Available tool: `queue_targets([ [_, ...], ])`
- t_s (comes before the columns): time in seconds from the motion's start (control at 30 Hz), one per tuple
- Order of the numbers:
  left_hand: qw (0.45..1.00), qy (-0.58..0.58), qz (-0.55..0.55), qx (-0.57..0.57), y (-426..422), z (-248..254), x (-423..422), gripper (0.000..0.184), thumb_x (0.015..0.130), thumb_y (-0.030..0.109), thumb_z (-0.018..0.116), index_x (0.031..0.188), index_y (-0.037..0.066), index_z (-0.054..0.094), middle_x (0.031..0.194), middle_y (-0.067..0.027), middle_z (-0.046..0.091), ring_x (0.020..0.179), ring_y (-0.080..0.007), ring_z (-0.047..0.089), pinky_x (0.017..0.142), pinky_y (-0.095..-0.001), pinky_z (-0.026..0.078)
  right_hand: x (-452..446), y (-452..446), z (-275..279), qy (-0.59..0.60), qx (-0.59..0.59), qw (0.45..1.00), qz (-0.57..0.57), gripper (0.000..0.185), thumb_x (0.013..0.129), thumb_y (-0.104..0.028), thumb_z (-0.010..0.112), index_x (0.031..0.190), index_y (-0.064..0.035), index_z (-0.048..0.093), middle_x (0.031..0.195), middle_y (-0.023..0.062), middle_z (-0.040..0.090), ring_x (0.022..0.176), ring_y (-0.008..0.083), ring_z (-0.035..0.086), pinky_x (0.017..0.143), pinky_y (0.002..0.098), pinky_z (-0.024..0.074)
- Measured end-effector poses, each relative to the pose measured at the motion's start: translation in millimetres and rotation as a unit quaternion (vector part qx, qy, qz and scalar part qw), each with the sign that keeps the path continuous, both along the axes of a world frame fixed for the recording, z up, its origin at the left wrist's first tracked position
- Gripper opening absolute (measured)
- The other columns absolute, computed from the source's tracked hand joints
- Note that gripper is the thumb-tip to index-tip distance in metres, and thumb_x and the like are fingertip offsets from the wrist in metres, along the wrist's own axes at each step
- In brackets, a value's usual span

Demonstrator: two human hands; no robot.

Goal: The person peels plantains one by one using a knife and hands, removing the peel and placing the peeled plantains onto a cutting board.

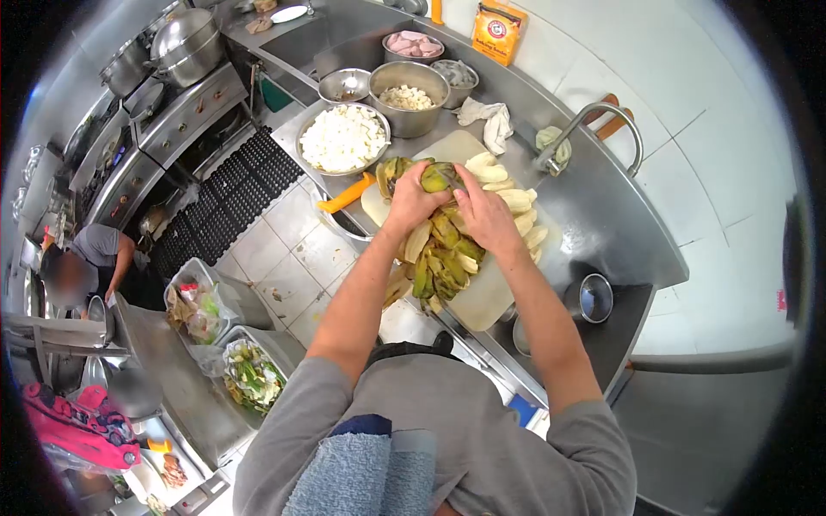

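Note:
My left hand (416,199) and my right hand (483,215) are close together above a cutting board (482,305), their fingers closed round a green plantain (438,177). Whether a tool is between the fingers is too small to tell. Just below my hands lies a pile of green and brown peels (446,262). Pale peeled pieces (516,202) lie along the board's right side. A knife with an orange handle (347,193) rests left of my left hand, its blade hidden.
A bowl of white cubes (342,139), a pot of pale pieces (406,99) and a bowl of pink meat (413,46) stand behind the board. A faucet (594,129) is at the right. A co-worker (95,258) bends at the far left, beyond waste bins (249,314).

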State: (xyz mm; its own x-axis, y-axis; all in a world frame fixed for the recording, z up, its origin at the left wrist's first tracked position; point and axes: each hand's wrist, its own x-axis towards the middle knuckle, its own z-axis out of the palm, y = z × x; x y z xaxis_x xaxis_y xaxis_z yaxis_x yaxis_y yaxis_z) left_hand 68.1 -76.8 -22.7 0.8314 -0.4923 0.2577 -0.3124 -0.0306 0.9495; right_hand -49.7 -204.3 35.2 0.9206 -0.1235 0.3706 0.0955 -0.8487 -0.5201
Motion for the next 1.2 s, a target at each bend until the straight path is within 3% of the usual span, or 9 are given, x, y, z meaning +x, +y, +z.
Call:
queue_targets([
  [0.33, 1.0, -0.012, 0.0, 0.026, 4, 13, -4, 0.043, 0.072, 0.017, 0.083, 0.108, 0.002, 0.064, 0.096, -0.0122, 0.071, 0.085, -0.0197, 0.066, 0.08, -0.0336, 0.053, 32, 4, -6, 0.055, 0.02, 0.997, -0.058, 0.046, 0.102, -0.033, 0.048, 0.139, -0.0057, 0.041, 0.084, 0.0266, 0.068, 0.082, 0.0487, 0.064, 0.073, 0.0572, 0.0477],
  [0.43, 0.999, -0.025, -0.019, 0.016, 5, 7, -4, 0.045, 0.071, 0.018, 0.083, 0.109, 0.002, 0.063, 0.096, -0.0125, 0.071, 0.086, -0.0212, 0.066, 0.081, -0.0351, 0.053, 20, -12, -24, -0.066, 0.054, 0.996, 0.022, 0.052, 0.1, -0.036, 0.054, 0.14, -0.0035, 0.043, 0.087, 0.0188, 0.071, 0.078, 0.0365, 0.068, 0.072, 0.0473, 0.0514],
  [0.57, 0.997, -0.058, -0.024, 0.036, 2, 8, -4, 0.05, 0.066, 0.021, 0.086, 0.106, 0.002, 0.063, 0.096, -0.0165, 0.07, 0.088, -0.0295, 0.068, 0.081, -0.0389, 0.053, -7, -23, 3, 0.09, 0.217, 0.971, -0.032, 0.045, 0.095, -0.03, 0.064, 0.128, -0.0001, 0.06, 0.084, 0.0054, 0.067, 0.072, 0.0114, 0.058, 0.072, 0.0289, 0.0498],
  [0.67, 0.974, -0.151, 0.038, 0.163, -6, 26, -18, 0.05, 0.064, 0.02, 0.087, 0.104, 0.002, 0.062, 0.096, -0.0188, 0.068, 0.09, -0.0356, 0.065, 0.082, -0.0435, 0.052, 19, -34, -9, 0.088, 0.28, 0.956, 0.01, 0.04, 0.094, -0.029, 0.067, 0.121, -0.0001, 0.065, 0.086, 0.0061, 0.068, 0.074, 0.0119, 0.059, 0.071, 0.0294, 0.0499],
  [0.7, 0.956, -0.188, 0.071, 0.213, -10, 28, -22, 0.05, 0.063, 0.02, 0.087, 0.103, 0.002, 0.062, 0.097, -0.0196, 0.067, 0.091, -0.0377, 0.064, 0.082, -0.0452, 0.052, 23, -34, -9, 0.092, 0.313, 0.945, 0.03, 0.031, 0.094, -0.021, 0.068, 0.117, -0.0008, 0.068, 0.083, 0.0001, 0.062, 0.07, 0.0085, 0.054, 0.063, 0.027, 0.0459],
  [0.83, 0.955, -0.201, 0.163, 0.144, -13, 22, -40, 0.052, 0.062, 0.012, 0.087, 0.107, 0.0, 0.064, 0.099, -0.0191, 0.068, 0.099, -0.0382, 0.064, 0.088, -0.0459, 0.05, 25, -38, -15, 0.07, 0.288, 0.95, 0.097, 0.031, 0.094, -0.02, 0.068, 0.119, -0.0033, 0.067, 0.106, 0.0079, 0.07, 0.088, 0.0141, 0.063, 0.082, 0.03, 0.0521],
  [0.93, 0.97, -0.169, 0.148, 0.096, -11, 10, -41, 0.051, 0.064, 0.008, 0.083, 0.111, 0.0, 0.064, 0.103, -0.0196, 0.069, 0.1, -0.037, 0.065, 0.09, -0.0427, 0.051, 19, -25, -16, 0.005, 0.256, 0.959, 0.122, 0.028, 0.092, -0.019, 0.07, 0.113, -0.0011, 0.068, 0.107, 0.0086, 0.07, 0.092, 0.0188, 0.065, 0.085, 0.0326, 0.0516],
  [1.1, 0.989, -0.114, 0.08, 0.056, 6, 18, -29, 0.043, 0.07, 0.006, 0.076, 0.111, -0.002, 0.067, 0.099, -0.0228, 0.071, 0.095, -0.0364, 0.069, 0.087, -0.0396, 0.053, 28, 2, -13, -0.097, 0.177, 0.977, 0.065, 0.023, 0.087, -0.017, 0.067, 0.1, 0.0019, 0.068, 0.093, 0.0213, 0.064, 0.091, 0.0396, 0.062, 0.079, 0.0429, 0.0493],
  [1.2, 0.993, -0.069, 0.084, 0.05, 11, 18, -27, 0.042, 0.072, 0.008, 0.077, 0.111, -0.002, 0.066, 0.099, -0.0223, 0.071, 0.096, -0.0351, 0.069, 0.087, -0.0388, 0.053, 37, 8, -13, -0.09, 0.201, 0.974, 0.06, 0.025, 0.088, -0.021, 0.067, 0.1, 0.0018, 0.068, 0.091, 0.0209, 0.066, 0.087, 0.0394, 0.064, 0.079, 0.042, 0.0502],
])
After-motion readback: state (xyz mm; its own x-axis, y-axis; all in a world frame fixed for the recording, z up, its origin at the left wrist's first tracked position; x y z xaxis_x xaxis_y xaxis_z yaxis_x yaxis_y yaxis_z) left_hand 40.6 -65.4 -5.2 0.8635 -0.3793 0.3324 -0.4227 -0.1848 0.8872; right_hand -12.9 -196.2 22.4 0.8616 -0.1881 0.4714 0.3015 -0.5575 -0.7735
